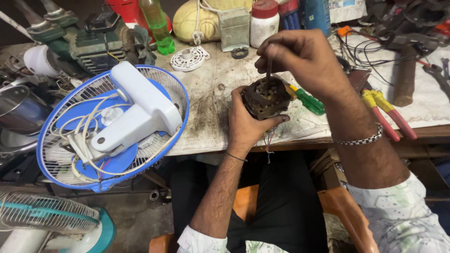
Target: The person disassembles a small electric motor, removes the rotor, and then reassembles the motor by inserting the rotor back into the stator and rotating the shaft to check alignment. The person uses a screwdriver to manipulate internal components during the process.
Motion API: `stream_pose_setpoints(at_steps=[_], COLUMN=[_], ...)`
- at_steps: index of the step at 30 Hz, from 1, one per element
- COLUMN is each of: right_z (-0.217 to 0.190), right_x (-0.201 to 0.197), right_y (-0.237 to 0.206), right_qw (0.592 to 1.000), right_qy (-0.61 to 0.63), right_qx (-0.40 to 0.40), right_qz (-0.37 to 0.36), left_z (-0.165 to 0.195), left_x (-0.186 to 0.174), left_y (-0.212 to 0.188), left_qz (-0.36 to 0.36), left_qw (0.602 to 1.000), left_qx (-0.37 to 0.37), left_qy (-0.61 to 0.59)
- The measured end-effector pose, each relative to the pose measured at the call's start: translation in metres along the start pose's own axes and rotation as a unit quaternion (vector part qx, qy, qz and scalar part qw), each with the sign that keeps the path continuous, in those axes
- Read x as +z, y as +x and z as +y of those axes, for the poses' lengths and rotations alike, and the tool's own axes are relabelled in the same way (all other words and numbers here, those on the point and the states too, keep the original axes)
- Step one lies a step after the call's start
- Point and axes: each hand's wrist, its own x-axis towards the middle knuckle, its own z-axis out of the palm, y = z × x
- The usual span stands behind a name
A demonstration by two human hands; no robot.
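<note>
Holding a small fan motor (266, 97) above the near edge of the table (215, 93), the left hand (249, 122) has its grip clamped on the motor body from below and from the 8 o'clock side, with the thumb lying along the underside toward 3 o'clock. The motor sits at the top of that grip, just at the 12 o'clock end of the palm, and is clear of the table surface.

The right hand (300, 58) comes in from 3 o'clock and hangs directly over the motor. Its grip is pinched together on a thin dark tool (268, 72), which stands nearly upright with its lower tip inside the open top of the motor. What kind of tool it is cannot be made out.

Condition of the motor: round, squat, rust-brown and grimy, with dark slots around the open face. Thin red and dark wires (268, 140) hang from its base toward 6 o'clock, past the table edge.

Surroundings: a green-handled screwdriver (307, 100) lies on the table just at 3 o'clock of the motor, partly behind it. Pliers with red and yellow handles (386, 117) lie further toward 3 o'clock. A blue-and-white table fan (112, 124) lies face down at 9 o'clock, well apart from the motor. A white round grille cap (189, 58) lies at 11 o'clock.
</note>
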Motion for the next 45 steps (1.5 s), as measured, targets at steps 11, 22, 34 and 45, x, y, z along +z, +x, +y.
stream_pose_setpoints(at_steps=[11, 22, 34, 45], right_z=[0.008, 0.005, 0.018, 0.02], right_x=[-0.001, 0.002, -0.015, -0.016], right_y=[-0.005, -0.007, -0.014, -0.009], right_qw=[0.999, 0.988, 0.998, 0.993], right_qy=[-0.025, -0.052, 0.05, 0.112], right_qx=[-0.036, 0.004, -0.035, -0.024], right_qz=[0.031, 0.146, 0.032, 0.007], left_z=[-0.004, 0.002, -0.001, -0.003], left_x=[0.002, -0.005, -0.001, 0.002], left_y=[-0.003, -0.002, -0.001, -0.001], left_qz=[0.019, -0.041, -0.014, -0.018], left_qw=[0.999, 0.995, 0.999, 0.999], left_qx=[0.0, 0.015, 0.007, -0.007], left_qy=[-0.027, -0.094, -0.038, -0.043])
